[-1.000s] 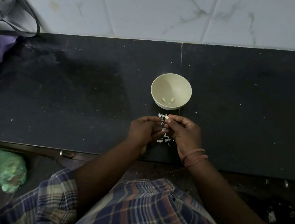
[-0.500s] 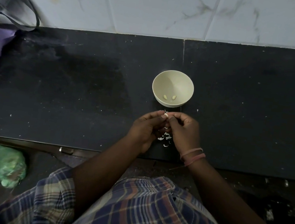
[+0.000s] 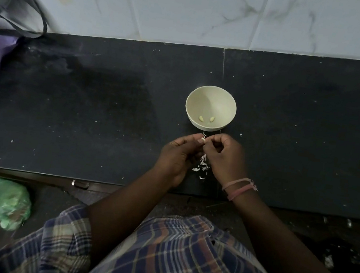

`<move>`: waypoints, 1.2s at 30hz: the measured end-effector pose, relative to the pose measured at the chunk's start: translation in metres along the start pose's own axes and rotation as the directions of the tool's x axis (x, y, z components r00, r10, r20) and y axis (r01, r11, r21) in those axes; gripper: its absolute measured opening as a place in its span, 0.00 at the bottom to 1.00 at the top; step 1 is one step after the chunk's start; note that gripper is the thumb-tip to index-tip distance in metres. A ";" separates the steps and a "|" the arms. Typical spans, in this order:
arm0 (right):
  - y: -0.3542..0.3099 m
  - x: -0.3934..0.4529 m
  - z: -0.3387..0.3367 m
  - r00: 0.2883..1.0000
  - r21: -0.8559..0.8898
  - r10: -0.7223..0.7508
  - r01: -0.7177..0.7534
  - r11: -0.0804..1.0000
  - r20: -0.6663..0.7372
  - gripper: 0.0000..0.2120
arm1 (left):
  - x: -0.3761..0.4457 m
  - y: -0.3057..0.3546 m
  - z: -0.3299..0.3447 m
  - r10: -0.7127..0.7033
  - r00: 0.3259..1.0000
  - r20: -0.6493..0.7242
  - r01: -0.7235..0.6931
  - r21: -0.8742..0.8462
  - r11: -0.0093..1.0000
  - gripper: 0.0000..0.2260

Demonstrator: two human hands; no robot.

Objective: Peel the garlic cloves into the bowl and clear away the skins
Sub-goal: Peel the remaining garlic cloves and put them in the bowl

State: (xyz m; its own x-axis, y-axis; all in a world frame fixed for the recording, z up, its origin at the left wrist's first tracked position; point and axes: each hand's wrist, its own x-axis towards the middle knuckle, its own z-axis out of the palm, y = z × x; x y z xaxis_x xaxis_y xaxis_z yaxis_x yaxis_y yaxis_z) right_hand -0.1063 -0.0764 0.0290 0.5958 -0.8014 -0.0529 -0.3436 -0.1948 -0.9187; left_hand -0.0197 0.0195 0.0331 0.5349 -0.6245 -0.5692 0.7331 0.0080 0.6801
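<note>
on the dark counter [image 3: 86,113], just before the bowl [image 3: 212,95] holding two peeled cloves [image 3: 206,118], left hand [image 3: 177,156] and right hand [image 3: 224,155] pinch a garlic clove [image 3: 203,139] mid-peel above the skins [image 3: 201,167]; next, likely stripping it clean.

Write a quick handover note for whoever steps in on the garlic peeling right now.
Left hand and right hand both pinch a small garlic clove above the counter, mid-peel.
Bowl just beyond the hands holds two peeled cloves.
Loose skins lie on the counter under the hands.
Left: finish this clove, drop it in, clear the skins.
</note>
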 end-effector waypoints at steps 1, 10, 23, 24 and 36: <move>0.000 0.001 0.000 1.000 -0.019 -0.011 0.011 1.000 0.012 0.03 | 0.001 0.000 0.000 -0.002 1.000 -0.001 0.002 -0.003 1.000 0.10; -0.003 0.001 -0.004 0.997 -0.117 -0.076 0.079 0.990 0.028 0.03 | 0.002 -0.001 -0.001 -0.009 1.000 0.009 0.009 0.003 1.000 0.08; -0.006 -0.001 -0.004 0.999 -0.101 -0.036 0.036 0.994 0.001 0.04 | 0.001 0.000 0.002 0.016 0.995 0.098 -0.021 0.056 0.998 0.12; -0.006 -0.001 -0.004 0.999 -0.097 -0.034 0.034 0.995 0.002 0.04 | 0.001 0.000 0.002 0.018 0.995 0.098 -0.023 0.052 0.998 0.10; -0.006 0.000 -0.003 1.000 -0.006 0.017 -0.017 1.000 -0.023 0.03 | 0.002 0.001 -0.002 0.022 0.993 0.114 -0.026 0.035 0.999 0.10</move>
State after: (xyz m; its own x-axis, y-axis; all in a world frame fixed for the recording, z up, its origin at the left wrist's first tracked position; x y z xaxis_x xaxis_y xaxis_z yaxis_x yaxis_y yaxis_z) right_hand -0.1067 -0.0766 0.0354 0.5733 -0.8172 -0.0595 -0.3582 -0.1846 -0.9152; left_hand -0.0174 0.0203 0.0314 0.4995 -0.7093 -0.4974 0.7038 -0.0025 0.7104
